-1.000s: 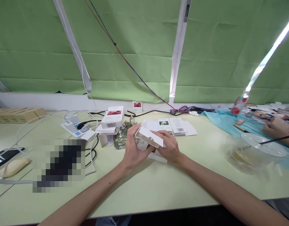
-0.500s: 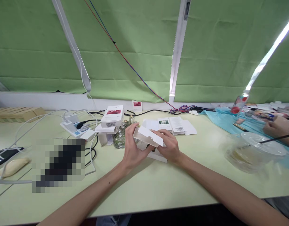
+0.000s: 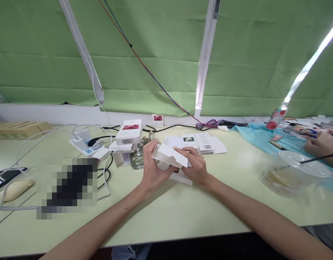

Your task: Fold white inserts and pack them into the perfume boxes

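Observation:
Between my hands is a small white cardboard box point(image 3: 169, 157), tilted, with a flap showing at its near end. My left hand point(image 3: 152, 164) is wrapped round its left side, the thumb low in front. On the right side, my right hand point(image 3: 195, 166) grips it with fingers over the top edge. Another white piece of packaging point(image 3: 182, 177) lies under the hands, mostly covered. Glass bottles point(image 3: 136, 157) with gold-coloured necks stand just left of my left hand. Beyond my right hand lie flattened white cartons point(image 3: 207, 143), one with a white flower picture.
A white box with a pink flower picture point(image 3: 129, 131) rests on other cartons at left. Cables and a white power strip point(image 3: 83, 142) lie further left. At right are a lidded plastic cup point(image 3: 293, 173) with a straw, a blue sheet point(image 3: 247, 135) and another person's hand point(image 3: 320, 142).

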### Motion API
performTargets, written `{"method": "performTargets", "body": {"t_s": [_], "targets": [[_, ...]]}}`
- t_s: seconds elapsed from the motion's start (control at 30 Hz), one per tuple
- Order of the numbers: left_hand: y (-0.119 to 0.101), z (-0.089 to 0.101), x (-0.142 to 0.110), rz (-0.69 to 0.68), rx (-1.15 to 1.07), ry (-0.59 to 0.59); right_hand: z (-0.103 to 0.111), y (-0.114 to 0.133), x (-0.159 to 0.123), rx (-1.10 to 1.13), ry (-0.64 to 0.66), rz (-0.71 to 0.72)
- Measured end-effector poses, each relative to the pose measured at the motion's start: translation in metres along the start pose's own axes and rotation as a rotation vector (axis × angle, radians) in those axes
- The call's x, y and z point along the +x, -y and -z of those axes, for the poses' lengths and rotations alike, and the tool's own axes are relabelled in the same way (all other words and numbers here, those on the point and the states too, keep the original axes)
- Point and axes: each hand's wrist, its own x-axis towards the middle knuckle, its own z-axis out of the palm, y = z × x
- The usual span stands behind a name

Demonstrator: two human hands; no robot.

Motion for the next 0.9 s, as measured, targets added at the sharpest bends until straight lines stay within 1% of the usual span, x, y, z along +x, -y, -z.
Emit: {"method": "performTargets", "body": {"t_s": [0.23, 0.53, 0.9], "targets": [[0.0, -0.0003, -0.0006, 0.042, -0.009, 0.006, -0.0001, -0.0006, -0.0018, -0.01, 0.013, -0.011], [-0.0009, 0.0003, 0.0023, -0.001, -0.001, -0.002, -0.0013, -0.0008, -0.0019, -0.011, 0.024, -0.025], [-0.0024, 0.0016, 0.0032, 0.001, 0.009, 0.021, -0.0027, -0.0017, -0.0046, 0.019, 0.022, -0.053]]}}
